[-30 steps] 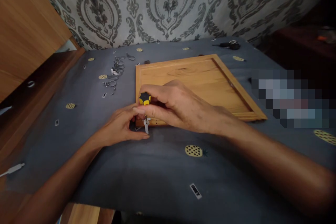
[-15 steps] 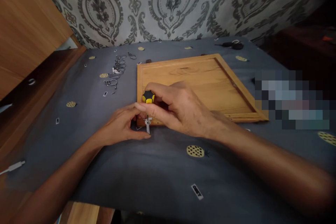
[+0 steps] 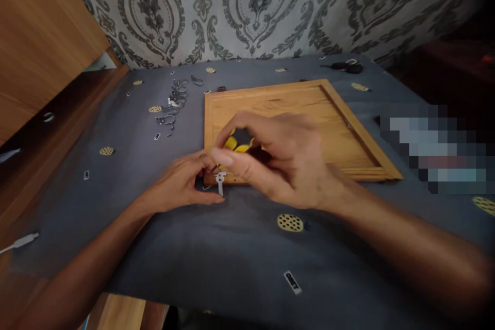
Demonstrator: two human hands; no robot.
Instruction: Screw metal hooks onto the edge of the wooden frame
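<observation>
My right hand (image 3: 286,160) is closed around the yellow and black handle of a screwdriver (image 3: 240,140), tilted over the near left corner of a wooden frame with a panel (image 3: 266,108). At that corner my left hand (image 3: 189,180) steadies a small silver metal bracket (image 3: 220,181) against the frame's edge. Its thumb lies at the bracket's lower end while the fingers press on the wood behind. The screwdriver's tip is mostly hidden by my fingers, so I cannot tell whether it touches a screw.
Several metal hooks or brackets (image 3: 176,95) lie in a loose row left of the frame. Scissors (image 3: 344,66) rest at the back right of the patterned blue cloth (image 3: 216,258). A white cable plug (image 3: 26,241) is at the left edge, and a pixelated patch covers the right side.
My right hand has shifted a little right with the screwdriver, whose handle now leans further over to the right. My left hand stays on the bracket.
</observation>
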